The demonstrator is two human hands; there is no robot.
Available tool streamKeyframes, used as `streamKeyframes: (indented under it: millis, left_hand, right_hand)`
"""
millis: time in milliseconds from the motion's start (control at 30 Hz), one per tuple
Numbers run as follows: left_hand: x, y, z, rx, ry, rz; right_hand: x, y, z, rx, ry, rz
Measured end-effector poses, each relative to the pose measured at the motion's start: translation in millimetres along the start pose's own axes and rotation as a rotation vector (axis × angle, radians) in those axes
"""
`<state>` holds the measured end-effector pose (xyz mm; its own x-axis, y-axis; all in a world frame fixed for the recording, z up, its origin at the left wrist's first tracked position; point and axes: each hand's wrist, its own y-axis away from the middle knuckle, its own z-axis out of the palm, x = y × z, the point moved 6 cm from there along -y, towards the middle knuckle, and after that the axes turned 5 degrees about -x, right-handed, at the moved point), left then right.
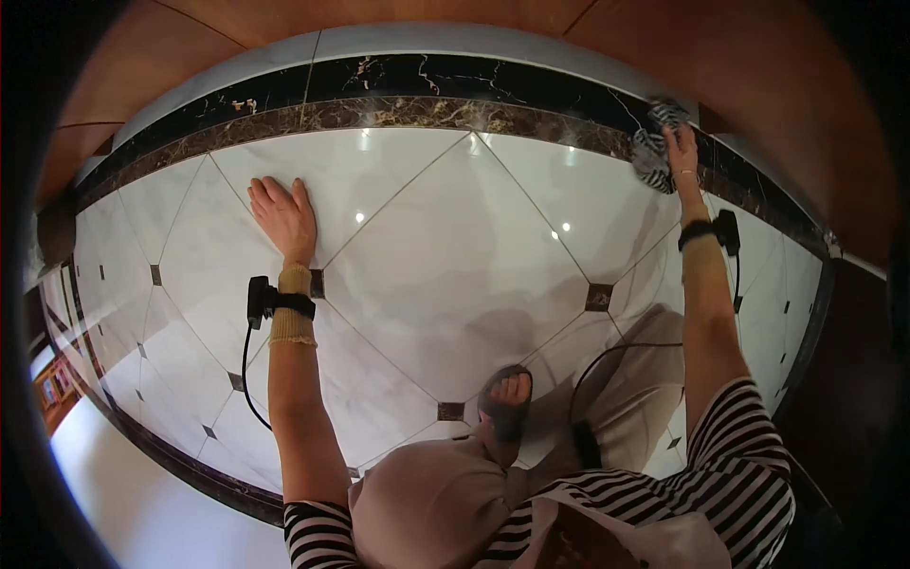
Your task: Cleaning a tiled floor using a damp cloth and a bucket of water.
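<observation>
My left hand [284,217] rests palm down on the glossy white floor tiles [426,213], its fingers a little apart and nothing in it. At the upper right, my right hand [681,151] is on a black-and-white striped cloth [652,160], which lies bunched over the dark marble border [554,92] of the floor. Part of the cloth reaches beyond my fingertips towards the pale edge strip. Whether my fingers are closed around the cloth or only press on it is hard to see. Each wrist bears a strapped black device with a cable.
Brown wooden panels [441,13] stand along the far side, behind a pale stone strip [455,41]. A sandalled foot [508,398] and my bent knees are close below, on the tiles. A dark panel [839,341] rises at the right.
</observation>
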<state>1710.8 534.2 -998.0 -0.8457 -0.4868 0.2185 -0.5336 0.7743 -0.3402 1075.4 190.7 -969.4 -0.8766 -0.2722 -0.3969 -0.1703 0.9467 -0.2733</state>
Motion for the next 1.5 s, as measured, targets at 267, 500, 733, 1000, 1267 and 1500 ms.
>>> streamKeyframes:
  millis: [267,500,733,1000,1267,1500]
  left_hand:
    - [-29,9,-22,-0.045,-0.113,-0.018]
    - [-26,7,-12,0.016,-0.034,0.061]
    - [-49,-1,-25,-0.067,-0.081,0.003]
    - [166,40,2,-0.172,0.439,0.392]
    - [302,24,16,-0.32,0.607,0.51]
    - [322,53,30,-0.374,0.346,0.763]
  right_hand:
    - [-373,174,103,-0.516,-0.332,-0.395]
    - [-444,290,110,-0.392,-0.278,-0.87]
    - [-101,252,2,-0.1,0.204,-0.008]
    - [-153,252,26,0.016,-0.038,0.18]
    - [-282,153,62,-0.043,-0.151,-0.36]
    - [65,165,-44,0.19,-0.249,0.421]
